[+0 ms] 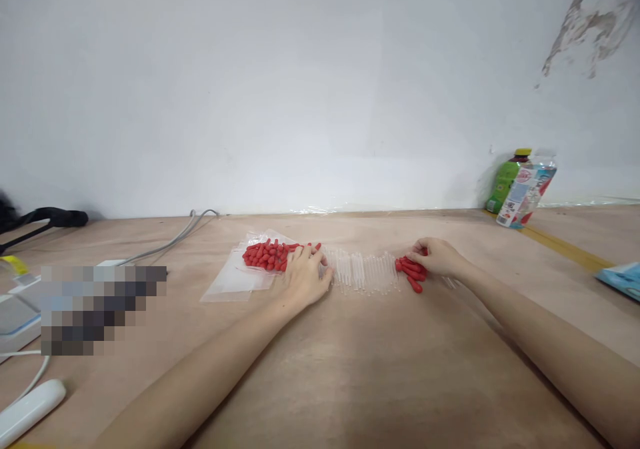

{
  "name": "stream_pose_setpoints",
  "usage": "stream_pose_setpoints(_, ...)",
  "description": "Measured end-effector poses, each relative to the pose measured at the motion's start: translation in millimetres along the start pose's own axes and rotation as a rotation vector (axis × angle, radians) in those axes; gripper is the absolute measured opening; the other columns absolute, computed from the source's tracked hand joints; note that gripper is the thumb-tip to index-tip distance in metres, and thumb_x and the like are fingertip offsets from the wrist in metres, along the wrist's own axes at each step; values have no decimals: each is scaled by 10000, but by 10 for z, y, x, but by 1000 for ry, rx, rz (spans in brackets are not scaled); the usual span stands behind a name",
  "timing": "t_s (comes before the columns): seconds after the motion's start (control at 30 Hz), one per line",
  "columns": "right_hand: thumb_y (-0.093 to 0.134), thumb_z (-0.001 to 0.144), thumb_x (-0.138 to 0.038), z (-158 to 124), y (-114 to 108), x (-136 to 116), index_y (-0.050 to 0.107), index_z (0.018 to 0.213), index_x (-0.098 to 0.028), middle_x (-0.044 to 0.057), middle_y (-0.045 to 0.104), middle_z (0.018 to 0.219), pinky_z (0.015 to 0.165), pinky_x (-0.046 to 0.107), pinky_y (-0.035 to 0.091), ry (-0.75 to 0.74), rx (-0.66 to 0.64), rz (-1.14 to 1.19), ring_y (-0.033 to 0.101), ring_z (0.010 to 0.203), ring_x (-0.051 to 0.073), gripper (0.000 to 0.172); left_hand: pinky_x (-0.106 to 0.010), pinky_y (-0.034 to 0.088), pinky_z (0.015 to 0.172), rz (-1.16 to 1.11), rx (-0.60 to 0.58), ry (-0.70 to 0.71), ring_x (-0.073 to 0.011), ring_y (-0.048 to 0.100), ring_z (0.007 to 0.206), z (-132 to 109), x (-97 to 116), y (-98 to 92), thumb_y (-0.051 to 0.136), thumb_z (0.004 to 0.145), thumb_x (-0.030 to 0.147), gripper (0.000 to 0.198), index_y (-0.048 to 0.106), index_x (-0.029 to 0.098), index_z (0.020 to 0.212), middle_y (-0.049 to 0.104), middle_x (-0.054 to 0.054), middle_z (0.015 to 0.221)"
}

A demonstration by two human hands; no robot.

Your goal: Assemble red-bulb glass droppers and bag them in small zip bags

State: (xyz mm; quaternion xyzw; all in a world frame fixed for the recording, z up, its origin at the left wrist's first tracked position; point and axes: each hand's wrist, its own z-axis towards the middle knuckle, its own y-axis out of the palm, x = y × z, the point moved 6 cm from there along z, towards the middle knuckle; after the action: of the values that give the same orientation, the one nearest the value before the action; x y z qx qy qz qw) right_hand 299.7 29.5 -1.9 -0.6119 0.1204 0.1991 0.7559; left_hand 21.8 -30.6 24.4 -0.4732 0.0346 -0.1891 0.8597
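Note:
A row of several clear plastic tubes (364, 272) lies across the wooden table (350, 369). My left hand (305, 275) rests at the row's left end, fingers curled, beside a heap of red rubber bulbs (267, 254) lying on a clear plastic bag (235, 279). My right hand (439, 257) sits at the row's right end, fingers bent over a smaller cluster of red bulbs (413, 274). What each hand grips, if anything, is hidden under the fingers.
Two drink bottles (523, 185) lean against the white wall at the back right. A grey cable (175, 237) and a white device (27, 409) lie at the left, with a blurred patch beside them. A blue packet (623, 279) lies at the right edge.

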Motion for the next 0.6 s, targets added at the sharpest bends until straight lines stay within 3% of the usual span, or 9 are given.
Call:
stream_pose_setpoints(0.2,485,737,-377,-6,-96,-68,570,696,-187,30,626,699,538,235,367,26,135,48,546,646,151,212,-392,321,818,87,-98,-156,-269,427,961,250,52,213,484,714,484,343,611,168,752,524,-97,938)
stream_pose_setpoints(0.33,465,760,-376,-65,-93,-227,546,728,-193,21,610,683,543,243,376,-19,243,141,537,623,146,203,-392,319,830,137,-207,-244,-290,412,1002,329,53,293,441,712,475,399,634,137,801,519,-136,991)
stream_pose_setpoints(0.5,439,793,-336,-264,58,-613,547,945,-167,51,603,787,643,287,416,-198,358,221,550,724,173,251,-390,307,857,169,-298,-283,-305,400,1046,373,70,310,391,724,444,446,632,106,886,523,-164,1042)
stream_pose_setpoints(0.6,432,816,-303,-426,169,-876,544,1021,-157,73,590,843,727,326,405,-354,371,149,537,812,198,275,-418,258,907,152,-436,-332,-327,344,1122,375,64,368,353,747,460,512,586,86,1009,477,-186,1148)
